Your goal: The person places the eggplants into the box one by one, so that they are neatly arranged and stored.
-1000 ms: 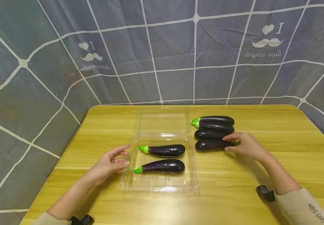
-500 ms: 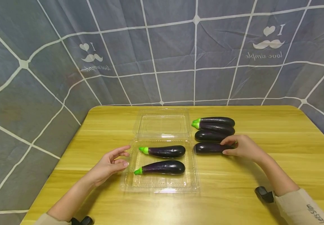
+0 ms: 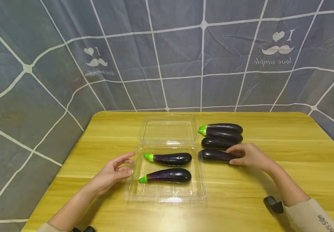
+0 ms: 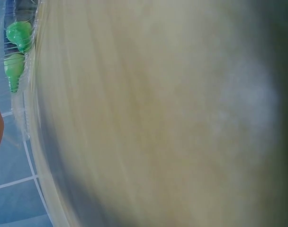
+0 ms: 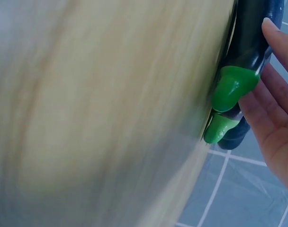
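Backdrop: grey-blue cloth (image 3: pixel 181 61) with white grid lines and mirrored lettering, hung behind and to the left of the desk.
Desk: yellow wood-grain top (image 3: pixel 230 209), carrying everything below.
Container: clear, rectangular plastic tray (image 3: pixel 167 190), with its clear plastic lid (image 3: pixel 167 129) laid back on the far side, uncovered.
Inside tray: two glossy dark-purple eggplants with green caps, a far one (image 3: pixel 172 159) and a near one (image 3: pixel 170 176), side by side, apart, both caps to the left.
Outside tray, unheld: three more of the same kind to the right, the farthest eggplant (image 3: pixel 225 128), the second eggplant (image 3: pixel 224 135) and the third eggplant (image 3: pixel 217 143), close together in a row.
Held eggplant: a purple one (image 3: pixel 214 156), nearest of the right-hand group; its blunt end overlapped the tray's right edge in the head view. Lifted or resting: could not tell.
Right hand: thumb and fingers (image 3: pixel 249 157) pinched the held eggplant near its green cap (image 5: pixel 235 87).
Left hand: fingers loosely spread, slightly bent (image 3: pixel 113 172), holding nothing, at the tray's left edge; contact unclear.
Progress (judged): about a third; two in, one in hand, three untouched, lid not yet over.
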A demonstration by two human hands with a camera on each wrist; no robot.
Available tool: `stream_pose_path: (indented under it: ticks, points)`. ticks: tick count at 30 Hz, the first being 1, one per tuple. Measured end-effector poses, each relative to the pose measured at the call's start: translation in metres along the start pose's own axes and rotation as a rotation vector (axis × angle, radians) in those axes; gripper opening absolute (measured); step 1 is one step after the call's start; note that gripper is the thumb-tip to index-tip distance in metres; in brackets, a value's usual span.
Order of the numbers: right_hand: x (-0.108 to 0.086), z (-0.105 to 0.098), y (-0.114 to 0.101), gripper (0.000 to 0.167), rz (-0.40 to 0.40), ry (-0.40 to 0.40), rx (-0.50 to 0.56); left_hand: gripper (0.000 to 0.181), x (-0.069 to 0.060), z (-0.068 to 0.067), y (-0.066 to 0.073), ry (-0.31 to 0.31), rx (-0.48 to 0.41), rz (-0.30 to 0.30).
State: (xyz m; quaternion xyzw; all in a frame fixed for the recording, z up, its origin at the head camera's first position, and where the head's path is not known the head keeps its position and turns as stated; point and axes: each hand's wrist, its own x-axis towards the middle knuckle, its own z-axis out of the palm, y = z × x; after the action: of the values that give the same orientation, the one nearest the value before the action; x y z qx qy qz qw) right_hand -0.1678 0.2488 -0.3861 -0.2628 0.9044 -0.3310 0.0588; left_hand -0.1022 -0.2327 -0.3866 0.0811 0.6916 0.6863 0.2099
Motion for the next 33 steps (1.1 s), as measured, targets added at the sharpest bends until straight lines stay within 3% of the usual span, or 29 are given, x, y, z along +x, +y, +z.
stream_pose_path:
  ticks: [15,26,33]
  points:
    - [-0.008,-0.003,0.000,0.033,0.039,-0.014,0.080,0.067,0.002,0.000,-0.001,-0.010,0.006,0.017]
    - [-0.011,-0.012,-0.009,0.033,0.004,0.015,0.098,0.068,0.000,-0.001,-0.003,-0.001,0.010,-0.009]
    - [-0.012,-0.019,-0.015,0.033,0.049,0.001,0.115,0.067,0.002,-0.001,-0.002,0.008,0.019,-0.004]
